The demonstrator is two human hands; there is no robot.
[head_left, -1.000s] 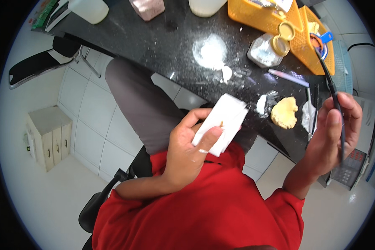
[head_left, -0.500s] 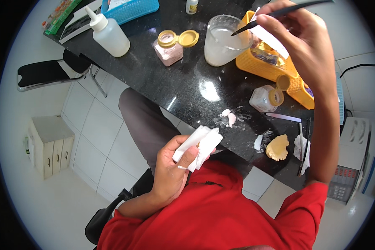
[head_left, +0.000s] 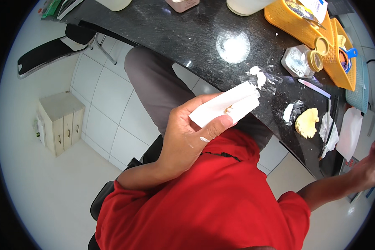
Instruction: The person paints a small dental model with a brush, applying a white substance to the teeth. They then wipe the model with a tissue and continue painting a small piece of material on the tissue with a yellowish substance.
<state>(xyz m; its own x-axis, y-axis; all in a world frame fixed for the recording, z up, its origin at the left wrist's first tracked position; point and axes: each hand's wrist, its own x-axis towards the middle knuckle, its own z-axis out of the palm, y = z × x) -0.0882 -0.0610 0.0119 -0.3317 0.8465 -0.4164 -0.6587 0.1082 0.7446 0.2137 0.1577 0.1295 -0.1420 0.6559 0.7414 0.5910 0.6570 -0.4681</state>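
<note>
My left hand (head_left: 191,133) is raised over my lap and holds a white rectangular pad (head_left: 227,106), thumb pressed on its near edge. A small yellowish bit sits on the pad's side. My right hand (head_left: 368,166) is stretched out to the far right rim of the picture, blurred and partly cut off, so what it holds is hidden. On the black counter (head_left: 175,33) lie a yellow tooth-shaped cast (head_left: 306,123), a smear of white paste (head_left: 258,76) and a round white powder patch (head_left: 233,46).
A yellow basket (head_left: 304,25) and an open jar with a yellow lid (head_left: 302,61) stand at the counter's right. White tissue (head_left: 349,131) and thin tools (head_left: 315,88) lie near the cast. A black chair (head_left: 46,52) and a small beige cabinet (head_left: 60,121) stand on the tiled floor at left.
My right hand has dropped from high over the counter, where it held a thin dark tool, down to the far right edge. My left hand with the pad has risen closer to the camera.
</note>
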